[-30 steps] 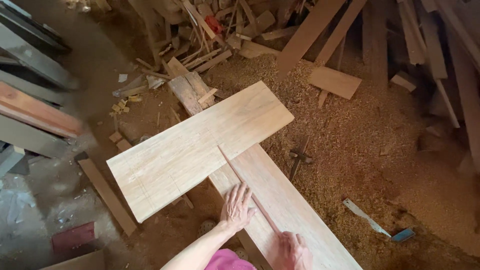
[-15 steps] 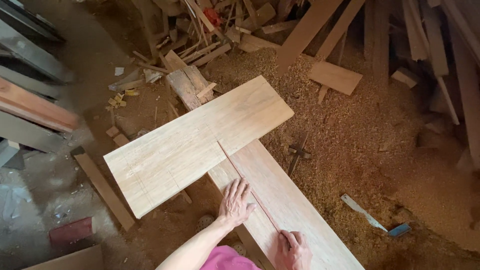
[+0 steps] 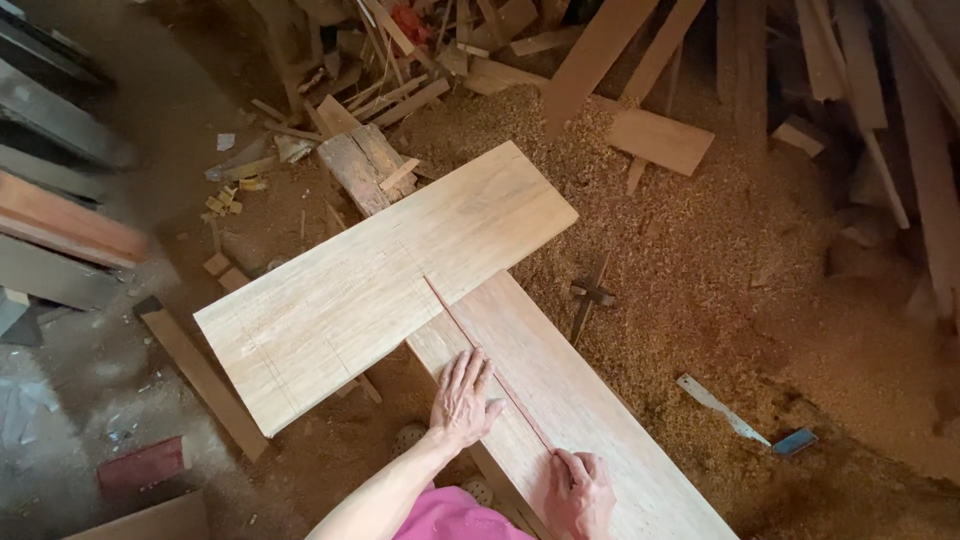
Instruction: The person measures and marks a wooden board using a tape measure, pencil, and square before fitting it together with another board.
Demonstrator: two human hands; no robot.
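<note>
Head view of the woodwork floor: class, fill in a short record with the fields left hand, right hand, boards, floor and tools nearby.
left hand: left hand flat, palm down, on the long plank
right hand: right hand at the near end of a thin wooden strip lying along the plank
boards: pale board laid crosswise over the plank's far end
floor: sawdust and offcuts
tools nearby: blue-handled square on the sawdust

Right hand [image 3: 580, 495] cut off at bottom edge, wrist out of my view; can't tell what fingertips pinch. Lower plank [image 3: 590, 410] runs off bottom edge, far end hidden under light cross board [image 3: 385, 275]. Thin dark strip [image 3: 490, 365] on plank: ruler or batten, can't tell. Small dark tool [image 3: 590, 295] in sawdust too small to identify.
</note>
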